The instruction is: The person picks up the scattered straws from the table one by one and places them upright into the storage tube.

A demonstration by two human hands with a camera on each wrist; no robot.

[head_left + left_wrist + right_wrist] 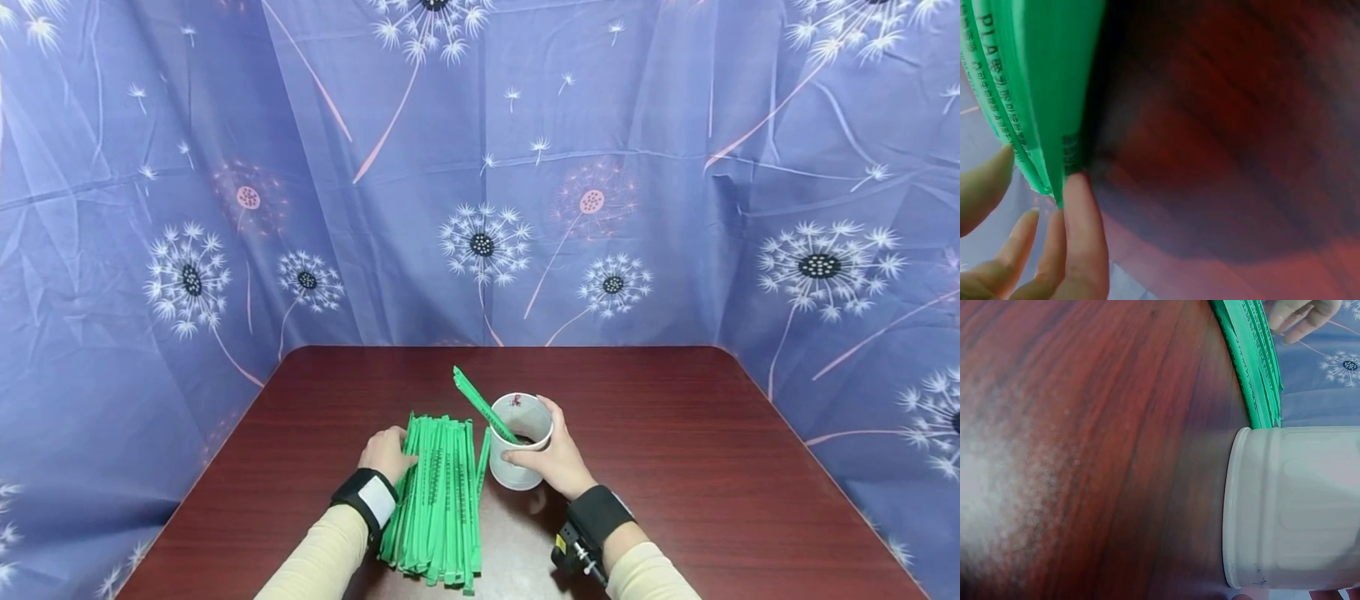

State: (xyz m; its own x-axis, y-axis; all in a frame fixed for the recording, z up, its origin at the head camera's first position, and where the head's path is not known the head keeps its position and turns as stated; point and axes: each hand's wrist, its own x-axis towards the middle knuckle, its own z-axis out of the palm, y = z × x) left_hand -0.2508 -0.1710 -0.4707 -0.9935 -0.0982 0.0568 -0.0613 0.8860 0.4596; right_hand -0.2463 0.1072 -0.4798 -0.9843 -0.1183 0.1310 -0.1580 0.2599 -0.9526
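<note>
A pile of green paper-wrapped straws [438, 500], printed with dark lettering, lies lengthwise on the table. My left hand [386, 454] rests at the pile's far left edge. In the left wrist view its index finger [1085, 231] touches the side of the straws, with the thumb near their upper face. To the right stands a white cup [516, 471], and my right hand [558, 458] grips its right side, thumb in front. One or more green wrapped straws [476, 400] lean out of the cup to the upper left. The right wrist view shows the cup's side [1297, 506] up close.
The dark red wooden table [675, 433] has rounded far corners. A blue curtain [420, 275] with a dandelion print hangs behind and on both sides. One green wrapped straw [482, 462] lies slightly apart, between the pile and the cup.
</note>
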